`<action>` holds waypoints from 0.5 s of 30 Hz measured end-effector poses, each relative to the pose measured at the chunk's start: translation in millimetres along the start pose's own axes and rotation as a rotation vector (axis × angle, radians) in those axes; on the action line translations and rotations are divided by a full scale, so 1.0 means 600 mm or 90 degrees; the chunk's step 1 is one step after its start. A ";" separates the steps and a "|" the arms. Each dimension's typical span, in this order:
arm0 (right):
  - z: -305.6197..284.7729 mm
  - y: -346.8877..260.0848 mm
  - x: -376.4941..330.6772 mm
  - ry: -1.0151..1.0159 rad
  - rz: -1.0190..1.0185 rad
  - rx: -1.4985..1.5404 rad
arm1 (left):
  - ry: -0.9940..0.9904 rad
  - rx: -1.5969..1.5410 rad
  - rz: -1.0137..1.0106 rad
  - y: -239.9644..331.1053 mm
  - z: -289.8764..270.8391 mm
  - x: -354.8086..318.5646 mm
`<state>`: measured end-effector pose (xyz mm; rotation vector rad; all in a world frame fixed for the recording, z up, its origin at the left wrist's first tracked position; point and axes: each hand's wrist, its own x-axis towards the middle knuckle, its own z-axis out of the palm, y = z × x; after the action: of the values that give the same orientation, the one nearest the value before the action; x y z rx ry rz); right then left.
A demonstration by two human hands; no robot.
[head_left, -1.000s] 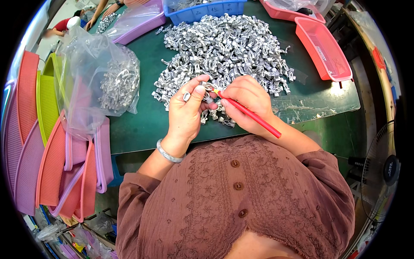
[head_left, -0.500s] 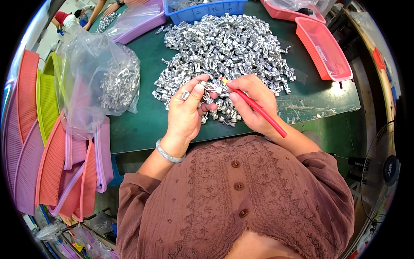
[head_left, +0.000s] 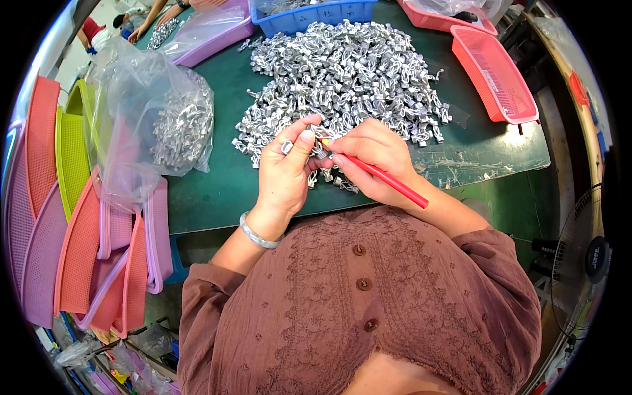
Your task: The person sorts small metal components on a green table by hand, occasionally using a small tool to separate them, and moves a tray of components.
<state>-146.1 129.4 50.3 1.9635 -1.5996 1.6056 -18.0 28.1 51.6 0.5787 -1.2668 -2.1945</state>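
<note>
Left hand (head_left: pixel 282 172): fingers pinch small grey looped pieces (head_left: pixel 319 151) at near edge of matching heap (head_left: pixel 342 79), on green table (head_left: pixel 220 204). Right hand (head_left: pixel 378 157): fingers clasp red pen-shaped tool (head_left: pixel 390 180), tip at pinched pieces.

Head-worn fisheye, looking down, hands (head_left: pixel 283 169) (head_left: pixel 383 149) near

Scuffed green table (head_left: pixel 227 197), green floor (head_left: pixel 510 204), fan (head_left: pixel 596 259)
</note>
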 end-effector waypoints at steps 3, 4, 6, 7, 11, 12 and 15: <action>0.000 0.001 -0.003 0.005 0.003 0.003 | 0.003 0.006 -0.003 -0.002 -0.002 0.002; -0.002 0.001 -0.002 0.008 0.005 0.006 | 0.006 0.009 -0.003 -0.002 -0.002 0.002; -0.005 -0.001 -0.001 0.022 0.015 0.017 | 0.006 0.010 0.002 -0.001 -0.001 0.001; -0.007 -0.003 0.000 0.032 0.022 0.023 | 0.006 0.011 0.005 0.000 -0.001 0.001; -0.018 -0.010 0.001 0.073 0.079 0.051 | 0.026 0.003 -0.016 0.001 0.001 0.002; -0.017 -0.008 -0.002 0.076 0.100 0.056 | 0.027 0.002 -0.022 0.001 -0.002 0.001; -0.009 0.003 -0.013 0.071 0.142 0.062 | 0.029 -0.002 -0.037 0.003 -0.001 0.002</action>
<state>-149.8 136.9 45.8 1.7544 -1.7803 1.8731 -18.0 26.4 53.1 0.6690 -1.2371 -2.2173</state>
